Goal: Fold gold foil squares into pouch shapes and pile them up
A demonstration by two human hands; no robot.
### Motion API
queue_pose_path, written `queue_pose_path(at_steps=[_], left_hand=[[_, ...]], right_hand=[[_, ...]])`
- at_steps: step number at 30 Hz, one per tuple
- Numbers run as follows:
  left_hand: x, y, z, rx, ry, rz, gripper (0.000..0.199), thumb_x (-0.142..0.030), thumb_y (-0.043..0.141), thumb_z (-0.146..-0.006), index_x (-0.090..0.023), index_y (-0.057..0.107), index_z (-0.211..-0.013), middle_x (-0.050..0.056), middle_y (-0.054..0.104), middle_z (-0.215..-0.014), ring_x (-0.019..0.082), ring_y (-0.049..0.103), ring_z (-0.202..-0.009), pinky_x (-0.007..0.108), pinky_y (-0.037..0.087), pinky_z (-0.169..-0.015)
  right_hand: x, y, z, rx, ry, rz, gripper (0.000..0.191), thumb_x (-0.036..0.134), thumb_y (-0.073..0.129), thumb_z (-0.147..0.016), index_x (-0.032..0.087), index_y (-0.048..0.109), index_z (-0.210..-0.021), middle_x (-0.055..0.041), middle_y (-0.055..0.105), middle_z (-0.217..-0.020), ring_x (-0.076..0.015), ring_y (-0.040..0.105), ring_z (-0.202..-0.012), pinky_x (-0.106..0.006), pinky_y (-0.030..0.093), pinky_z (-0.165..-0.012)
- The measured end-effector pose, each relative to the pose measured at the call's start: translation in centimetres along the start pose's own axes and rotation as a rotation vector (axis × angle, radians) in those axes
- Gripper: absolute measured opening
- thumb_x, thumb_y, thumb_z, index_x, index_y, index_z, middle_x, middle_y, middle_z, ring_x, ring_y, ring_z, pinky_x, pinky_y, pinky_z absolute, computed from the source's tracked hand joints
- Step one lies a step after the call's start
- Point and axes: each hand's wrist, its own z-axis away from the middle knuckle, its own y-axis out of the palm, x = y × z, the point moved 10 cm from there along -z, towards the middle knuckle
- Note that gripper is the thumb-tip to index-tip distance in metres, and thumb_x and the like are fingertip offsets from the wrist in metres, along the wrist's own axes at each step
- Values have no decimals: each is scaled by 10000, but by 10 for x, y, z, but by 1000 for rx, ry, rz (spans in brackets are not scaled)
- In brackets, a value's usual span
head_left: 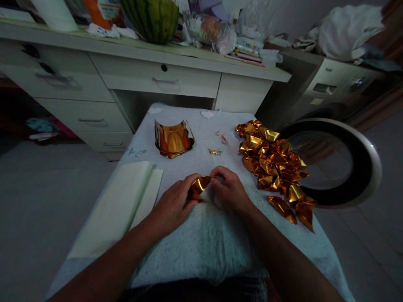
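Head view: a single camera on the person's head, looking forward and down from the 6 o'clock side of the table point(195, 247).
Left forearm point(122, 247): nearest the lens, rising from the bottom edge between 7 and 8 o'clock.
Right forearm point(286, 247): just as near, rising between 4 and 5.
Hands: left hand point(173, 199) and right hand point(233, 188), close, just below centre.
Desk point(185, 77): farther off, faced from above, spanning 10 to 1.
Washing machine point(333, 79): seen at a slant, at 2.
Round door point(373, 163): at 3.
Floor point(47, 197): looked down on, between 8 and 9.
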Motion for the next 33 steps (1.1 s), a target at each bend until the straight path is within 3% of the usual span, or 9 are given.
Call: queue_pose_path(at_steps=[4,10,17,26,33], left_hand=[[3,-3,0,-5,-61,253,539,-162,524,-856,-302,324,-1337,17,656,-990,186,656,-890,367,517,-808],[14,-25,-3,-171,-146,299,129,-244,520,-874,-223,606,-967,20,660,-934,182,638,-860,350,511,-793],[14,-39,-5,-266,-120,137,177,-196,474,-889,-204,649,-913,34,649,-952,187,622,-917,358,496,-848],[8,-24,-9,-189,-17,-162,198,-81,475,-861,-194,627,-916,56,660,-949,222,594,-921,391,480,-828],[4,-21,-11,-201,54,-322,171,-86,530,-853,-199,657,-872,55,655,-979,234,564,-925,400,478,-836]], right_hand=[[-9,0,2,-7,109,-262,42,240,526,-765,208,521,-791,36,523,-708,-124,476,-647,-238,365,-584],[-11,8,5,46,181,-480,148,223,543,-735,227,467,-862,85,498,-641,-89,423,-507,-205,300,-483],[-6,12,6,90,106,-132,38,234,528,-844,214,517,-813,74,528,-589,-96,448,-514,-214,317,-516],[10,25,9,139,-107,461,101,106,562,-813,202,583,-790,8,574,-672,-179,499,-734,-314,341,-745],[16,27,11,194,-187,392,156,59,543,-846,192,624,-828,-36,604,-902,-187,502,-883,-322,365,-814]])
